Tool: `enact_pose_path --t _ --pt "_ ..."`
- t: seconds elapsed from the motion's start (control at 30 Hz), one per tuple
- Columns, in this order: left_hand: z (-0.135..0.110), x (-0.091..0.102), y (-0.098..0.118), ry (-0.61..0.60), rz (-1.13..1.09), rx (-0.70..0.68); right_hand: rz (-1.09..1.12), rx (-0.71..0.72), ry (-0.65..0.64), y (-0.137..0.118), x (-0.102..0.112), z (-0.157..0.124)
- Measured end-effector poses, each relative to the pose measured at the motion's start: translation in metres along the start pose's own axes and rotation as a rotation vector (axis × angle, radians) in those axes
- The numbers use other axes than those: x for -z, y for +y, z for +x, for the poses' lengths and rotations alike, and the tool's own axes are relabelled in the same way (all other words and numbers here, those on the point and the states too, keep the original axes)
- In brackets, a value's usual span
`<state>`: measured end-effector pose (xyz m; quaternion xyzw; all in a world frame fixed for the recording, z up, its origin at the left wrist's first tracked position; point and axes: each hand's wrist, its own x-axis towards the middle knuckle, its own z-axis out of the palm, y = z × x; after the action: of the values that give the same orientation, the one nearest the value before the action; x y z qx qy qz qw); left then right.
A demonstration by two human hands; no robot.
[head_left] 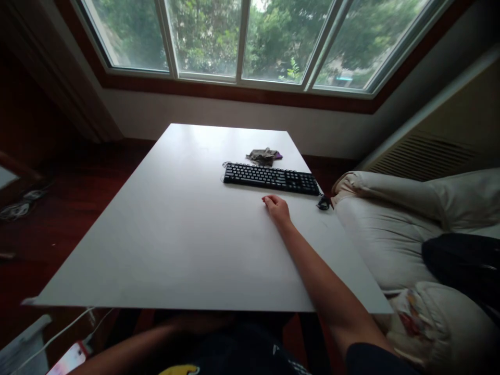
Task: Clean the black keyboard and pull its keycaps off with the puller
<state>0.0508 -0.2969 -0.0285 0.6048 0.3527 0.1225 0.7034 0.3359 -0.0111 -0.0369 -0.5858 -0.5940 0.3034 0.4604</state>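
Observation:
My right hand [276, 208] rests on the white table [175, 229], just in front of a black keyboard [269, 178] and apart from it. Its fingers are curled in, with thumb and fingertips together; whatever they may hold is hidden. The keyboard lies flat, its keys facing up. A coiled black cable [323, 202] sits by its right end, at the table's edge. Behind the keyboard is a crumpled grey-brown cloth [262, 156] with a purple piece at its right. Below the table's near edge, my left hand [207, 322] is in deep shadow, its fingers not distinguishable.
A light-coloured sofa [383, 234] with a dark bag [464, 265] stands along the table's right side. At the lower left are a lit phone [69, 360] and a white cable [58, 336]. A wide window [238, 41] spans the wall beyond the table.

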Motion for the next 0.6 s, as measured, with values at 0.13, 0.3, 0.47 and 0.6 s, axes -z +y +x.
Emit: enact_pose_path --t 0.13,0.3,0.47,0.6 --pt "-0.011 -0.002 0.051 -0.342 -0.014 -0.163 0.002 -0.003 0.039 -0.005 0.000 -0.005" --pt "-0.014 0.016 0.137 -0.415 -0.001 -0.473 0.004 -0.007 0.038 -0.011 0.001 -0.010" --pt "0.057 0.083 0.133 0.369 -0.056 -0.387 -0.068 0.006 0.014 -0.015 -0.001 -0.017" --pt "0.128 0.163 0.101 0.875 0.059 -0.339 -0.063 0.058 -0.018 -0.015 0.004 -0.018"
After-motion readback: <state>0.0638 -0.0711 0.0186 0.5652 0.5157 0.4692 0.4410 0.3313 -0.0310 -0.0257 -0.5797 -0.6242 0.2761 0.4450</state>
